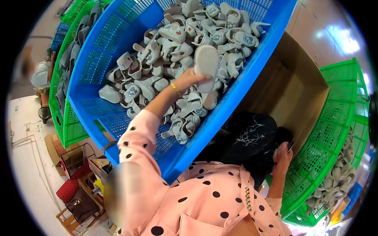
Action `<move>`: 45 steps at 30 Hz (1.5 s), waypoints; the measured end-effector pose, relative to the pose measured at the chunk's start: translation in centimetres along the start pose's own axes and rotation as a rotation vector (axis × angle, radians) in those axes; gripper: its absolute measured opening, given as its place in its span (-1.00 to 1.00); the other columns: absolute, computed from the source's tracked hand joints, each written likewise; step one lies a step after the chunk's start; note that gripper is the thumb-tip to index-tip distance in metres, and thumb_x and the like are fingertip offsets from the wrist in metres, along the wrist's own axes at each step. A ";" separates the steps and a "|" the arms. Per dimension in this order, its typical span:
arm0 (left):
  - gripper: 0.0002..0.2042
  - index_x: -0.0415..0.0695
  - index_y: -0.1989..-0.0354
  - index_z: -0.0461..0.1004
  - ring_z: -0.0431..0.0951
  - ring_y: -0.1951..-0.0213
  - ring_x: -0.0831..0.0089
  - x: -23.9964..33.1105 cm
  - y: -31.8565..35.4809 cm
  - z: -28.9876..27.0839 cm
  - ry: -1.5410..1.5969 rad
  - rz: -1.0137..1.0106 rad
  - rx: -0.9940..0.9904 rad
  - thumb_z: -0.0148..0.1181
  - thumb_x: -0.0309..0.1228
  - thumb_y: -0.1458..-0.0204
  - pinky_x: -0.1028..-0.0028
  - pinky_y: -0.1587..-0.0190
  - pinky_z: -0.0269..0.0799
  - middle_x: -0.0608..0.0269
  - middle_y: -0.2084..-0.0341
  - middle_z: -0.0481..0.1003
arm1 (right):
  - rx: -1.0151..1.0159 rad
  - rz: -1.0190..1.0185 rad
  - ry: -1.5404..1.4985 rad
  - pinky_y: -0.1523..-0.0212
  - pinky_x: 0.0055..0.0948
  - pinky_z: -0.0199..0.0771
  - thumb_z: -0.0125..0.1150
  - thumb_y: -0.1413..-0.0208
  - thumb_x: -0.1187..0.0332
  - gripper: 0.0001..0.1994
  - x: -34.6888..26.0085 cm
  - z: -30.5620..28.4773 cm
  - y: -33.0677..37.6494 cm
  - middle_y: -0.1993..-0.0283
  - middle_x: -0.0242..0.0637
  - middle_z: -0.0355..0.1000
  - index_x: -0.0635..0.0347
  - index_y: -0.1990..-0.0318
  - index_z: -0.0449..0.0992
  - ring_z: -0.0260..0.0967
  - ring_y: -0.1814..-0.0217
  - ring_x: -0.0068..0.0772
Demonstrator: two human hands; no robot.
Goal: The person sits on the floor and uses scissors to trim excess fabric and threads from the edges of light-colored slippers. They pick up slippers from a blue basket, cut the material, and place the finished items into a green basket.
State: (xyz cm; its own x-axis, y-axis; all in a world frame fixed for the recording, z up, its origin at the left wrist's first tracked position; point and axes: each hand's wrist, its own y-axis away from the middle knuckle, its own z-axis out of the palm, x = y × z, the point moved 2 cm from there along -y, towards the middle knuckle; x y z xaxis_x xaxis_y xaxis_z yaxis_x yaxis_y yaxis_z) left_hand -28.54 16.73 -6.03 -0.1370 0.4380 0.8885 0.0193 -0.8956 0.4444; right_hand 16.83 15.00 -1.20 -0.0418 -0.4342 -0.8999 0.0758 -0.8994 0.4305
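Note:
My left hand [188, 81] reaches into a big blue plastic basket [88, 88]. Its fingers are closed on the heel end of a small grey shoe [206, 63], whose pale sole faces up. Under and around it lies a heap of small grey shoes [173, 51] with straps and little printed or embroidered motifs. My right hand [282, 155] is low at the right, beside my dark trouser leg. Its fingers are bent together; a thin shiny edge shows by them, but what it belongs to is hidden.
A brown cardboard box [291, 70] stands open right of the blue basket. Beyond it, a green basket [323, 145] has more grey shoes outside its near wall. Another green basket [59, 118] with dark grey shoes is at the left. A person [41, 74] is in the far left.

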 end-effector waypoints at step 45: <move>-0.34 -0.07 -0.14 0.42 0.47 -0.02 0.38 -2.1 18.1 26.8 -0.525 0.424 -0.102 0.51 -0.38 0.24 0.47 0.02 0.43 0.26 -0.09 0.41 | -0.221 0.585 -0.456 0.75 -0.70 -0.21 0.15 -0.24 0.25 -0.77 1.9 -3.0 10.1 0.72 -0.63 0.04 0.07 0.45 0.37 -0.11 0.75 -0.81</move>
State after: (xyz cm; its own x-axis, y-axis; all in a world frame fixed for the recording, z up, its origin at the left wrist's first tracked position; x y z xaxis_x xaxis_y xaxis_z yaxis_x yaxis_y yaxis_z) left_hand -1.31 1.71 3.16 0.3608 0.0041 0.9326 -0.1315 -0.9898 0.0552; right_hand 20.51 5.22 1.19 -0.3366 -0.8564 -0.3916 0.4069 -0.5073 0.7597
